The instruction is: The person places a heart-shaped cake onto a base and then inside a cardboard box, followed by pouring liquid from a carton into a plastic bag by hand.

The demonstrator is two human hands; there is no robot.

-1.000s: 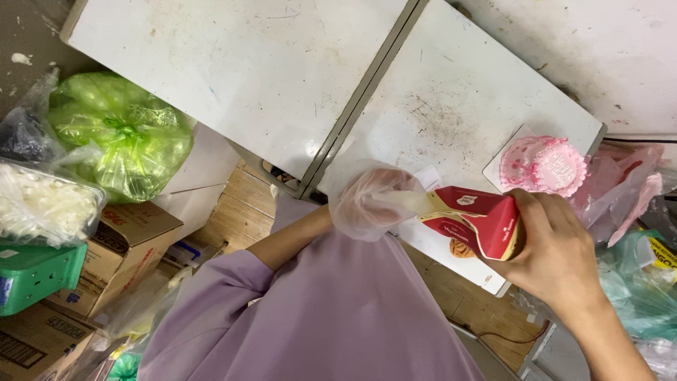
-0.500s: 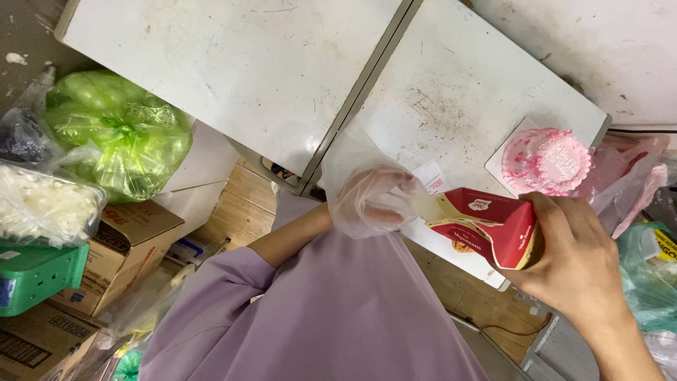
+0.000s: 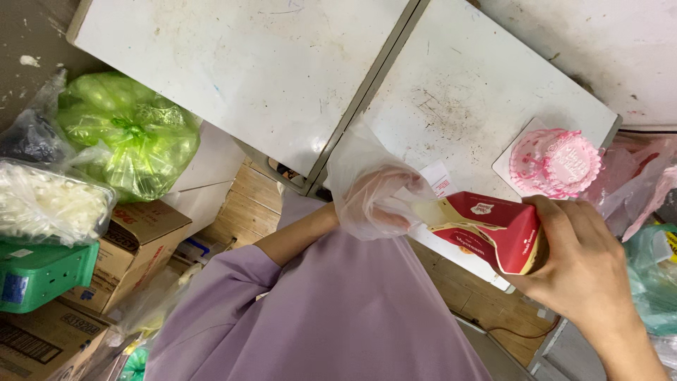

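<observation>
My right hand (image 3: 582,271) grips the base of a red carton (image 3: 493,229), which lies tilted on its side above the near edge of the white table (image 3: 465,99). My left hand (image 3: 377,197) wears a loose clear plastic glove and pinches the carton's pale opened top end. A small white tag with red print (image 3: 437,180) shows just behind the gloved fingers. A pink frilly round container (image 3: 556,161) rests on a white card just beyond the carton. My purple-sleeved left arm (image 3: 310,310) fills the lower middle.
A second white table top (image 3: 240,63) adjoins at the left, with a metal seam between. On the floor at left stand a green plastic bag (image 3: 130,137), a bag of white shreds (image 3: 42,204), cardboard boxes (image 3: 137,243) and a green scale (image 3: 39,271). Pink and teal bags (image 3: 652,247) crowd the right.
The carton has shifted slightly right and lower in my right hand. My gloved left hand has closed onto the carton's opened top end.
</observation>
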